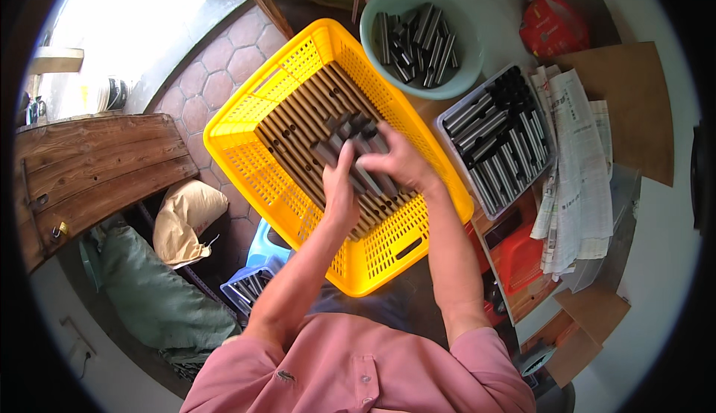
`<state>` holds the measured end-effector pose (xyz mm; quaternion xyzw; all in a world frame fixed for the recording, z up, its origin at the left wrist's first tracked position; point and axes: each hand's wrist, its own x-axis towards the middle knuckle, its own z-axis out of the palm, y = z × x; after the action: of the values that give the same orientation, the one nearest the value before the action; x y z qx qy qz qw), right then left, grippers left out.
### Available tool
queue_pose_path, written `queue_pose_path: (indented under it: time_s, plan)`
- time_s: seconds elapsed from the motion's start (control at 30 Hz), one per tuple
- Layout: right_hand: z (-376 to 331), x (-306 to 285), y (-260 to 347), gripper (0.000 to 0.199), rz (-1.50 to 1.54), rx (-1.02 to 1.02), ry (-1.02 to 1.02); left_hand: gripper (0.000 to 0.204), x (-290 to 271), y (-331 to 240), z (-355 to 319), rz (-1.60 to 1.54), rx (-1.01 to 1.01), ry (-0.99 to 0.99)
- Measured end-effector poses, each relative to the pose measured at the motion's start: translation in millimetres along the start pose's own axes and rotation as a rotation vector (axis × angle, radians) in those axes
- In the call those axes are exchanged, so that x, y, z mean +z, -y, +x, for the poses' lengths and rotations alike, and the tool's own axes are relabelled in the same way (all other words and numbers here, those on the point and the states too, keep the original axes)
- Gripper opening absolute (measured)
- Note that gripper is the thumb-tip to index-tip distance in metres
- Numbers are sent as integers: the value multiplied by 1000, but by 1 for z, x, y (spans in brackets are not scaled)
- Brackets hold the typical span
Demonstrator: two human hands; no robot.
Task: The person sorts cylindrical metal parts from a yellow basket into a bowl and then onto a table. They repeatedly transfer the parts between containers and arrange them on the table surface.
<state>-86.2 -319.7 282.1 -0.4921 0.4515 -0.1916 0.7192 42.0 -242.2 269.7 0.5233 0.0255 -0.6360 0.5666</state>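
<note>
Two hands (341, 189) (405, 164) clasp dark rods (344, 128), the right one near the yellow basket's edge (424, 134)

Rods (297, 123) in basket (224, 141) (basin (467, 62) behind)

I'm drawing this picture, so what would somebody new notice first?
Probably the big yellow perforated plastic basket in the middle, holding rows of brown rods. Over those rods, the left hand and right hand hold a cluster of dark-gray cylinders. Toward the upper right sits a round pale-green bowl of shiny dark rods.
</note>
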Motion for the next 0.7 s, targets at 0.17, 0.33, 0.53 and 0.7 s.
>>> queue_pose_path:
  time_s: [0.17,0.33,0.53,0.7]
  plan:
    - [41,-72,94,52,75,34,-279,54,113,-54,89,220,-24,213]
    - [117,-171,56,54,135,109,-480,62,177,-47,177,459,-132,333]
    - [133,-186,43,58,-226,207,-646,68,155,-52,164,671,-1,373]
    - [118,-180,33,60,-880,-165,-868,54,62,-21,124,588,359,202]
